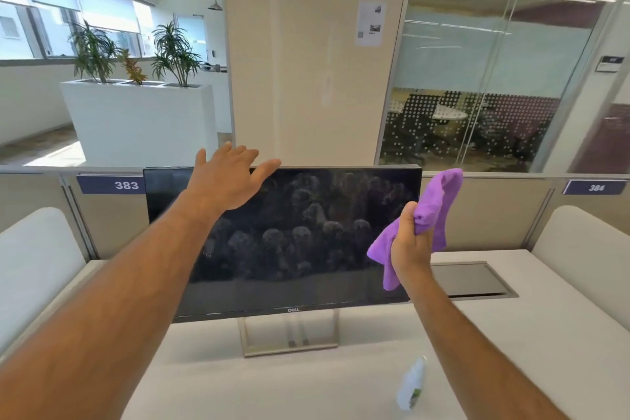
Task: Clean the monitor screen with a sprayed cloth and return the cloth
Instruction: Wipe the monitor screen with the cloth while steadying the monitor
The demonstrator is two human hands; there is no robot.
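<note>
Nearest, a spray bottle (411, 384) lies below the right hand (410, 247), whose fingers pinch the soft, light purple cloth (430, 215); left hand (226, 177) spread at the fragile monitor (306, 239) top edge, best braced there.

**Operator Body: Visible Parts**

Two forearms enter from the lower edge, one at each side. Both are bare from the frame edge to the wrist; no sleeve, cuff or glove shows. Fine hair is visible along both forearms. The bare left hand (229, 177) and the bare right hand (410, 245) carry no ring, watch, band or marking that can be seen.
</note>
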